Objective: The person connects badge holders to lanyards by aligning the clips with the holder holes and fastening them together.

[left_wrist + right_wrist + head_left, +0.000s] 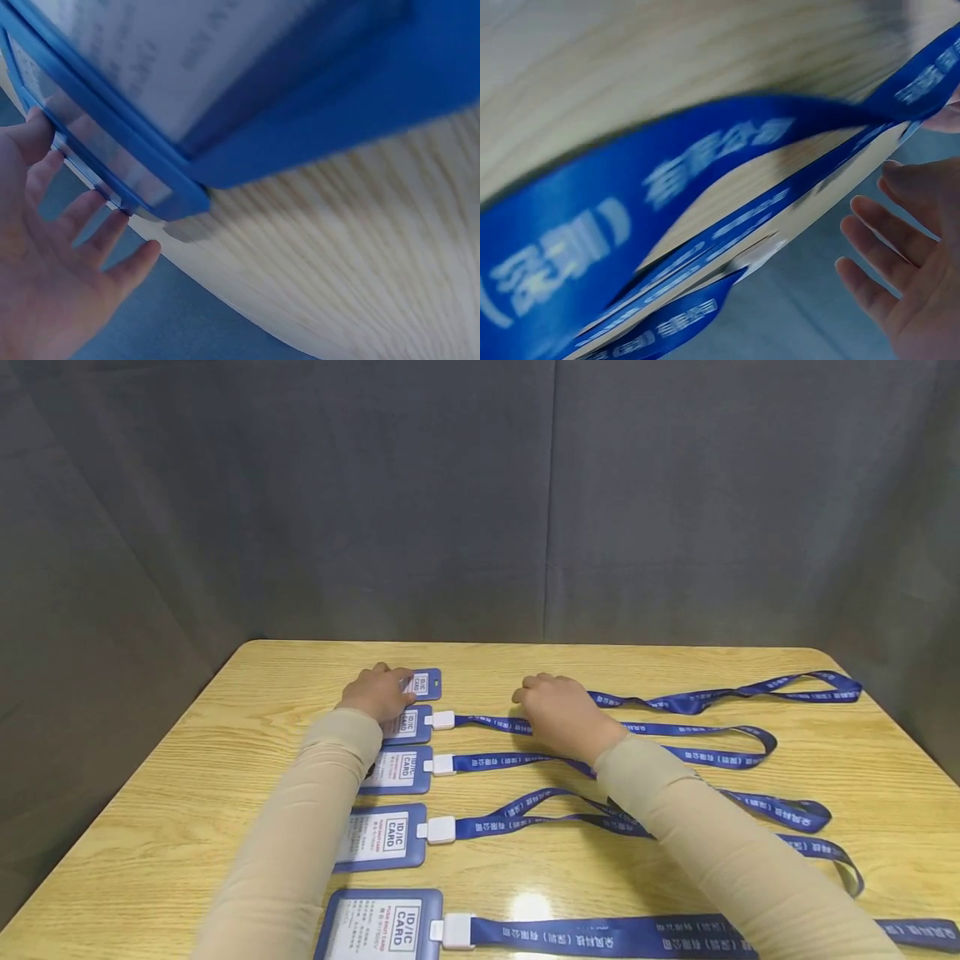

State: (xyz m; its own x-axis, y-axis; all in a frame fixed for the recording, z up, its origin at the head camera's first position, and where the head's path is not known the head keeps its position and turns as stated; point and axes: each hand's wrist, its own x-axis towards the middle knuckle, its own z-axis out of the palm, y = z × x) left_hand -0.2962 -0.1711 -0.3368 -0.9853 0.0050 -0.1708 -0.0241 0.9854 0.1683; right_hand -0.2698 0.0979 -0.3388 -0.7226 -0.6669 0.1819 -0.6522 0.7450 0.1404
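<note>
In the head view my left hand is at the far badge holder, covering its left part, thumb and fingertips at its edges. The left wrist view shows the left hand with its thumb at the edge of a blue holder and the other fingers spread along it. My right hand is over the straps; the left end of the far blue lanyard is hidden behind it. Fingers of the right hand look loosely extended beside the printed strap, with nothing visible between them.
Nearer rows hold several blue badge holders with white clips and looped lanyards stretching right. The far holder shows a bare slot and no clip. A wooden table carries them, with a dark grey curtain behind.
</note>
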